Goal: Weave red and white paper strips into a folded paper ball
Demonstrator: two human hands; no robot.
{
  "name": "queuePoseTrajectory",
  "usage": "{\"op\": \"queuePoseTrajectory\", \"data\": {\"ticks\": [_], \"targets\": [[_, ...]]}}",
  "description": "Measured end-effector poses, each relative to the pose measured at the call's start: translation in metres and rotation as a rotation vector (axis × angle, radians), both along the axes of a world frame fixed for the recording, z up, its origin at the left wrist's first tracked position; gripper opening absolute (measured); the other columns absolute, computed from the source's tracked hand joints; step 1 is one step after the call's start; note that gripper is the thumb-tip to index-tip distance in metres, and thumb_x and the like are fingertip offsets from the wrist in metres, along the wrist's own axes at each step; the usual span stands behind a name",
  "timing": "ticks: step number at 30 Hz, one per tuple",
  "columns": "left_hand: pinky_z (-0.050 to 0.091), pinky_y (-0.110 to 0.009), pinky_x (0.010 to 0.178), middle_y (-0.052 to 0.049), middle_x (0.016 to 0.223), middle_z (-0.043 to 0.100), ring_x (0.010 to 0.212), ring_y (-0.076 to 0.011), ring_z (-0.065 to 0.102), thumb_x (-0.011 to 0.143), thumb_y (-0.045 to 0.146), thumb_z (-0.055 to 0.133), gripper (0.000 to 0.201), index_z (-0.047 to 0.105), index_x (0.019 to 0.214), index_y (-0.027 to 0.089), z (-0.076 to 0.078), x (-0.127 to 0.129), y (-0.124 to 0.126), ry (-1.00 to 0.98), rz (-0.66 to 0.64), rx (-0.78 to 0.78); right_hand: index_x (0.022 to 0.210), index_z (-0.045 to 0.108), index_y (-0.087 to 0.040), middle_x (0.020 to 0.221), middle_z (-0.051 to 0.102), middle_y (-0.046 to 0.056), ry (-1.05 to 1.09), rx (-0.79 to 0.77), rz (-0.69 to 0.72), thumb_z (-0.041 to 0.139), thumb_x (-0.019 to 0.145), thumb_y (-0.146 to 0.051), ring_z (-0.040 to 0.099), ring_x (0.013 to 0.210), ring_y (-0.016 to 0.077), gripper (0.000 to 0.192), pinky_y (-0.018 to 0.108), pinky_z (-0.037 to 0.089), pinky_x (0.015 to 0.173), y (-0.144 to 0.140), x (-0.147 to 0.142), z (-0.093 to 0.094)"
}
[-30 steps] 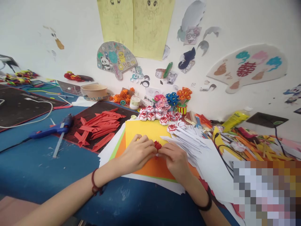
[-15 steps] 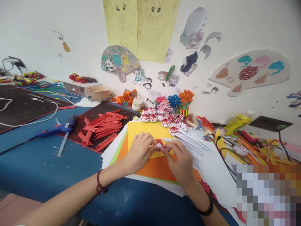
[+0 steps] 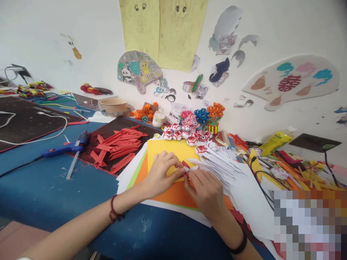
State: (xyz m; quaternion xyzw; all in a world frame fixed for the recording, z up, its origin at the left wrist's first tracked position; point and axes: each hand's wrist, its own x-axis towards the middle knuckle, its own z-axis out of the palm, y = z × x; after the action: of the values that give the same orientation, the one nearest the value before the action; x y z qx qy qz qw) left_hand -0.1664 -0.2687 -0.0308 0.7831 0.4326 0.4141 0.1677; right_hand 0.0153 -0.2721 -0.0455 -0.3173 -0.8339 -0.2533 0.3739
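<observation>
- Small red-and-white folded paper piece point(image 3: 185, 165): held up between both hands, above the paper stack, near its middle; partly hidden by fingers.
- Left hand point(image 3: 165, 171): thumb and fingertips pinched on the piece from its left side.
- Right hand point(image 3: 206, 187): fingers curled, tips gripping the piece from its right; exact finger placing partly hidden.
- Beneath: yellow sheet point(image 3: 161, 147) lying over an orange sheet point(image 3: 173, 195), green and white edges showing below.
- Just right of the stack's centre: loose heap of white paper strips point(image 3: 223, 162), fanned, some overlapping the sheets.
- Behind the yellow sheet: cluster of red-and-white paper rosettes point(image 3: 192, 140), several touching.
- Left of the stack: pile of red folded strips point(image 3: 123, 144) on a dark mat point(image 3: 108, 127).
- Further left: blue glue gun point(image 3: 63, 148), glue stick jutting out, on the blue table cover point(image 3: 89, 195).
- Along the wall: tan bowl point(image 3: 114, 104), orange flowers in a striped pot point(image 3: 212, 128).
- Far right: yellow bottle point(image 3: 278, 142), tilted, by a jumble of coloured paper scraps.
</observation>
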Motion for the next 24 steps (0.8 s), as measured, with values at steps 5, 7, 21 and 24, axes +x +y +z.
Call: {"op": "queuePoseTrajectory", "data": {"ticks": [5,7,21,24], "targets": [[0.037,-0.036,0.081,-0.001,0.088,0.065,0.086,-0.0178,0.051,0.095,0.030,0.060,0.020,0.062,0.079,0.020,0.006,0.000,0.002,0.002,-0.037,-0.007,0.075,0.059,-0.019,0.066,0.064,0.002,-0.001,0.008,-0.039,0.060,0.090,-0.017,0.051,0.061,0.0162,0.015,0.034,0.032,0.059,-0.001,0.001,-0.002],[0.037,-0.036,0.081,-0.001,0.088,0.064,0.086,-0.0177,0.050,0.096,0.029,0.059,0.019,0.063,0.080,0.020,0.006,0.001,0.002,0.016,-0.045,-0.009,0.075,0.059,-0.019,0.063,0.062,0.001,-0.002,-0.007,-0.058,0.060,0.090,-0.018,0.050,0.059,0.0162,0.015,0.034,0.031,0.058,0.000,0.001,-0.004],[0.032,-0.036,0.076,0.000,0.088,0.063,0.084,-0.0180,0.047,0.093,0.026,0.063,0.015,0.062,0.079,0.020,-0.001,-0.006,0.015,0.105,0.067,0.070,0.077,0.058,-0.018,0.065,0.056,0.003,0.094,-0.176,0.163,0.051,0.088,-0.005,0.050,0.063,0.0173,0.018,0.029,0.039,0.059,0.002,0.000,-0.019],[0.032,-0.036,0.077,0.000,0.088,0.062,0.084,-0.0179,0.046,0.093,0.027,0.063,0.015,0.063,0.080,0.020,-0.001,-0.007,0.017,0.128,0.076,0.085,0.076,0.057,-0.018,0.064,0.054,0.002,0.085,-0.184,0.176,0.051,0.089,-0.005,0.049,0.062,0.0169,0.019,0.028,0.040,0.059,0.002,-0.001,-0.018]]}}
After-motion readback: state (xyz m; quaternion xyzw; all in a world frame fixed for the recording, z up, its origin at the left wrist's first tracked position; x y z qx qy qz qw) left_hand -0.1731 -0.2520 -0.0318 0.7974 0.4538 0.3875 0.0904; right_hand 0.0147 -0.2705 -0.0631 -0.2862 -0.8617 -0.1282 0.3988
